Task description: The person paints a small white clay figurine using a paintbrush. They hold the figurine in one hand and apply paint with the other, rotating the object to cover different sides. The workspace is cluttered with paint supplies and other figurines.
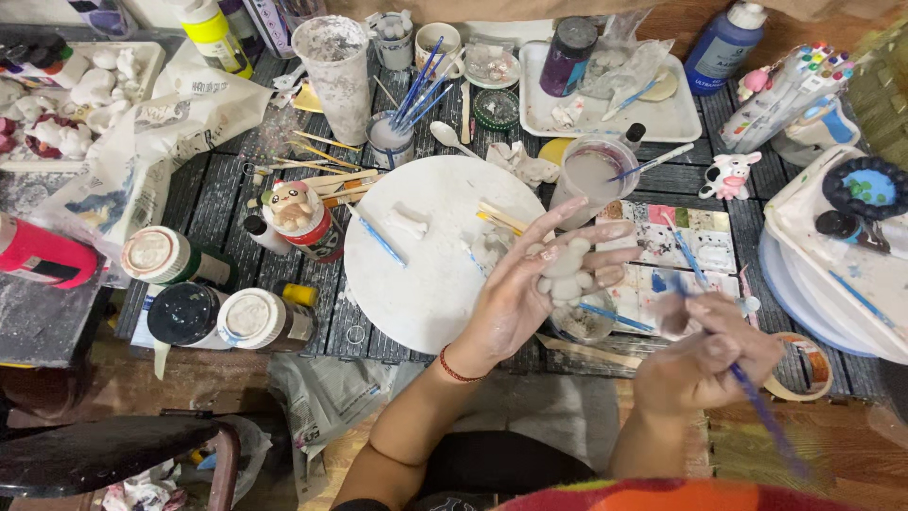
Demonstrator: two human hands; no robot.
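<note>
A white figurine (565, 274) is pinched loosely in the left hand (530, 284) over the palette (705, 237); a brush (757, 407) is clenched in the right hand (705, 364); a drop is judged likely, given the slack grip.

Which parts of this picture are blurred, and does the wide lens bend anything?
In the head view, the right hand and its blue-handled brush are smeared by motion blur; the left hand holding a small white figure is softer than the table items; the round white board looks sharp; the edges curve slightly; lighting is even, without hard glare.
</note>
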